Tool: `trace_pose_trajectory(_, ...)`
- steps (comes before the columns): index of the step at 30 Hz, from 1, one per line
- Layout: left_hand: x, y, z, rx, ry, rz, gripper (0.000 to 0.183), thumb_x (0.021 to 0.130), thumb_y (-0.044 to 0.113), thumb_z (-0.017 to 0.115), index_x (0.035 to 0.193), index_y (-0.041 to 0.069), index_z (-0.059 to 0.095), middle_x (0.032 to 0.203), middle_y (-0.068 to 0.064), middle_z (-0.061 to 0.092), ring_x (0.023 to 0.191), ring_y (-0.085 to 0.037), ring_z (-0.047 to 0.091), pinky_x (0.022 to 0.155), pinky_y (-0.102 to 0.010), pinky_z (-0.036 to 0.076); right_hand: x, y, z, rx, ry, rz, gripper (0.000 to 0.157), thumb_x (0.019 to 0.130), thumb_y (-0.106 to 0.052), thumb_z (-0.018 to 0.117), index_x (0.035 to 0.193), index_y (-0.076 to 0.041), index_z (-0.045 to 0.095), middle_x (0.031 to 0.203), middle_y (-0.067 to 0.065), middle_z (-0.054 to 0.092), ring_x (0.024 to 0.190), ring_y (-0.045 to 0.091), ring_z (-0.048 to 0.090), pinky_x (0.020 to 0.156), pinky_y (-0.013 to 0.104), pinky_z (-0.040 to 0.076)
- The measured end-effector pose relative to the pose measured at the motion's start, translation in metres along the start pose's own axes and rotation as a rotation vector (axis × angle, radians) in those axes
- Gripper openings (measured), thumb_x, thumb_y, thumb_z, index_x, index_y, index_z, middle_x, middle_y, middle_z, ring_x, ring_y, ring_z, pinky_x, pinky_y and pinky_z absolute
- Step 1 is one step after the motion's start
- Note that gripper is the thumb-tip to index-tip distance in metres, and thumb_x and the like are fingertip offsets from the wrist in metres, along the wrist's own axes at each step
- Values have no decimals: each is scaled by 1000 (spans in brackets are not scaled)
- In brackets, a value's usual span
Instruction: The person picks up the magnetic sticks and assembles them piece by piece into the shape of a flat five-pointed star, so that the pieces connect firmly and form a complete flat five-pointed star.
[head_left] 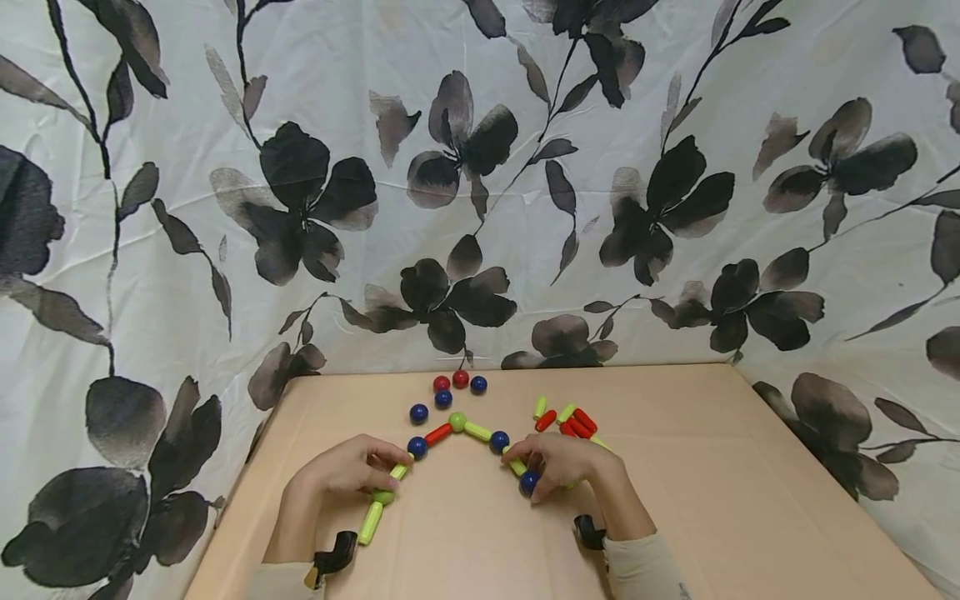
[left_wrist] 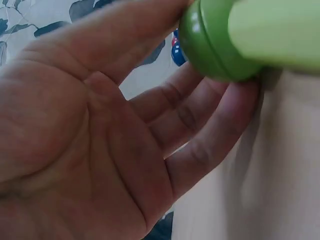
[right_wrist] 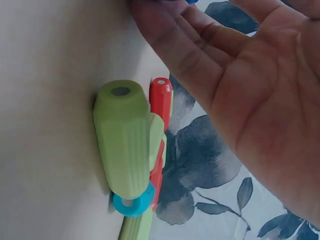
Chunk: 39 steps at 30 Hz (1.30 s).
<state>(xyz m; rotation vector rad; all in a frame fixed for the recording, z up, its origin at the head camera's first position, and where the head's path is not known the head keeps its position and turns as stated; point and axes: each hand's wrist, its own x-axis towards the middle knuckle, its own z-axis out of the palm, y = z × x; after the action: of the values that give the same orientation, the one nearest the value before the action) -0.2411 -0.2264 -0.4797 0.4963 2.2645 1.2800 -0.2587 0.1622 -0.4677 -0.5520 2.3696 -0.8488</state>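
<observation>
Left hand [head_left: 345, 467] and right hand [head_left: 564, 461] pinch the rod-and-ball chain [head_left: 457, 422]; likely light, rigid. Grip rods [head_left: 438, 434]; glossy balls [head_left: 499, 442] may slip.

Stretching out flat as a tan table [head_left: 750, 500], ending in a straight far edge. Bearing near its middle an arched chain [head_left: 477, 431] of green sticks [head_left: 371, 523], one red stick [head_left: 438, 434], blue balls [head_left: 417, 447] and green balls [head_left: 457, 422], running end to end. Supporting two loose red balls [head_left: 441, 383] and three loose blue balls beyond the arch. Carrying a jumbled pile [head_left: 585, 420] of red and green sticks toward the right, also showing, in the right wrist view, a light blue ring [right_wrist: 136, 202] by one end of a green stick [right_wrist: 122, 140].
</observation>
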Motion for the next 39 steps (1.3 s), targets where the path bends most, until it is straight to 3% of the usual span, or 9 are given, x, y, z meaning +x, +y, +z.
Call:
trace_pose_trajectory(5, 4, 7, 7, 4, -58, 31, 46, 85, 7, 85, 129, 4, 72, 122, -15, 72, 99, -23, 66, 79, -27, 55, 0, -6, 4, -29, -24, -11, 61, 76, -1, 90, 127, -31, 73, 103, -1, 65, 100, 21, 59, 84, 39, 55)
trace_pose_trajectory(10, 12, 12, 18, 32, -68, 43, 50, 82, 11, 89, 129, 7, 72, 124, -9, 72, 101, -22, 65, 85, -28, 54, -1, -13, 9, -62, -39, -52, 58, 77, -5, 91, 128, -26, 73, 98, -2, 66, 94, 18, 60, 82, 33, 53)
trace_pose_trajectory(16, 18, 17, 28, 146, -12, 88, 46, 84, 16, 88, 128, 11, 74, 110, -8, 67, 97, -24, 58, 81, -27, 47, -2, -15, 12, -163, -31, -105, 59, 77, -17, 94, 131, -27, 72, 98, 2, 61, 88, 15, 55, 73, 24, 47)
trace_pose_trajectory(21, 11, 23, 32, 202, 56, 90, 53, 80, 21, 91, 130, 19, 72, 110, -12, 50, 101, -24, 49, 82, -32, 41, -5, -16, 10, -177, -7, -151, 57, 76, -20, 94, 128, -33, 73, 114, -1, 55, 102, 18, 53, 77, 25, 48)
trace_pose_trajectory(23, 3, 23, 33, 210, 47, 85, 58, 78, 19, 93, 131, 22, 69, 117, -14, 45, 105, -26, 48, 84, -34, 42, -4, -13, 10, -166, -31, -193, 55, 78, -17, 93, 126, -33, 73, 125, -7, 54, 108, 16, 53, 84, 26, 50)
trace_pose_trajectory(26, -11, 21, 35, 231, 5, 76, 66, 75, 7, 91, 133, 25, 64, 140, -18, 37, 119, -32, 51, 92, -43, 48, -2, -10, 13, -158, -74, -222, 51, 80, -11, 90, 123, -32, 74, 134, -14, 53, 109, 12, 54, 89, 26, 51)
trace_pose_trajectory(30, -17, 19, 43, 374, 17, 127, 79, 66, -14, 75, 131, 31, 66, 166, -18, 22, 144, -45, 39, 102, -57, 47, -1, -9, 15, -180, -95, -207, 43, 81, -7, 89, 114, -31, 76, 128, -17, 58, 110, 9, 53, 94, 27, 49)
trace_pose_trajectory(33, -13, 23, 52, 465, 30, 160, 76, 67, -16, 68, 125, 33, 71, 169, -15, 26, 149, -45, 32, 110, -60, 42, 0, -10, 16, -186, -98, -204, 36, 81, -9, 89, 108, -30, 78, 124, -19, 60, 115, 8, 51, 99, 28, 48)
trace_pose_trajectory(39, -6, 28, 66, 513, 40, 173, 57, 72, -8, 72, 112, 33, 78, 167, -9, 36, 147, -40, 41, 113, -59, 41, 2, -8, 19, -177, -106, -220, 31, 81, -12, 89, 106, -27, 78, 120, -17, 61, 111, 8, 54, 94, 23, 49)
